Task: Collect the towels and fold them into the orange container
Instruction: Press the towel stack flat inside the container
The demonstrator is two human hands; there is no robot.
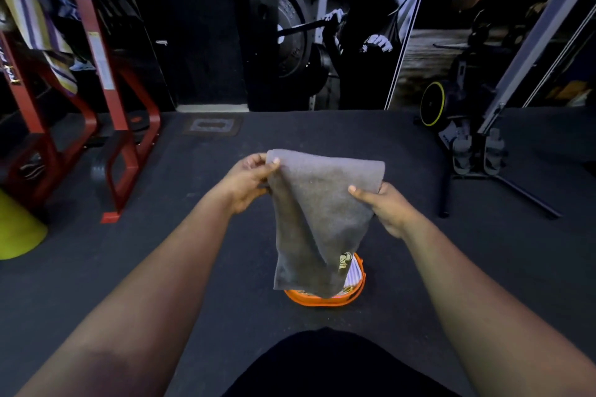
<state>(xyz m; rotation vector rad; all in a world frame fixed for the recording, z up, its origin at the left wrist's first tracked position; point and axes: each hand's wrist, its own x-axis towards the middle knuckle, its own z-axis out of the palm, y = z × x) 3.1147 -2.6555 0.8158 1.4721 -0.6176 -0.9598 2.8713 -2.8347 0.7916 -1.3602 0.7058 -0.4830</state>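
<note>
Left hand (250, 182) pinches grey towel (317, 219) at its top left corner, right hand (385, 208) grips its right edge. Towel hangs folded over orange container (322, 300) on the floor; striped towel (353, 274) inside.

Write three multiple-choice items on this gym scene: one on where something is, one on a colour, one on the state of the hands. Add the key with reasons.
1. Where is the orange container?
A. On the floor, below the held towel
B. On the red rack
C. In the left hand

2. What colour is the held towel?
A. Yellow
B. Grey
C. Red

3. How is that towel held?
A. Lying on the floor, untouched
B. By one hand only
C. By both hands at its upper edge

Key:
1 A: its rim shows on the dark floor under the towel's hanging end.
2 B: the cloth is plain grey.
3 C: the left hand and the right hand each pinch an upper corner.
</note>
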